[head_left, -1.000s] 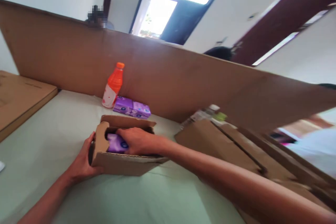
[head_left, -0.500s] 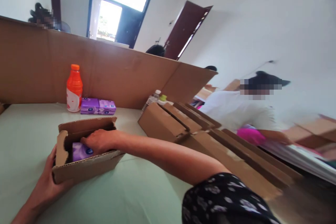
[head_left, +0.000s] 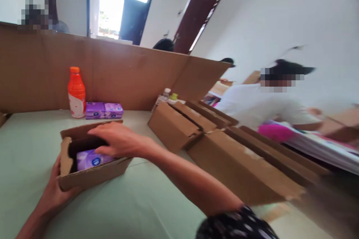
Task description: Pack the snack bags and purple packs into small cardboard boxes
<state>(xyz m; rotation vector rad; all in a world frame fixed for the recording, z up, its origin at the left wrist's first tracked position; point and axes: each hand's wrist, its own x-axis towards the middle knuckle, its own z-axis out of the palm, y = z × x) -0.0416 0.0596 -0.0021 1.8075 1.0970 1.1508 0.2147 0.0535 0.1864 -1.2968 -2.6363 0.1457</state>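
An open cardboard box (head_left: pixel 95 177) is tilted above the green tabletop (head_left: pixel 134 205), with my left hand (head_left: pixel 56 190) gripping its left end. Inside it lies a purple tissue pack (head_left: pixel 89 160). My right hand (head_left: pixel 116 140) is over the box opening, its thumb and fingers apart, the thumb close to the pack; I see nothing held in it. Behind the box, another purple pack (head_left: pixel 104 111) lies beside an upright orange bottle (head_left: pixel 76 93).
Several cardboard boxes (head_left: pixel 235 164) stand in rows to the right. Two bottles (head_left: pixel 165 96) are behind them. A tall cardboard panel (head_left: pixel 117 74) borders the table's back. A person in a white shirt (head_left: pixel 244 102) is at the right; other heads show beyond the panel.
My right hand has risen out of the box and its fingers have spread, uncovering more of the purple pack inside. The camera view has shifted slightly.
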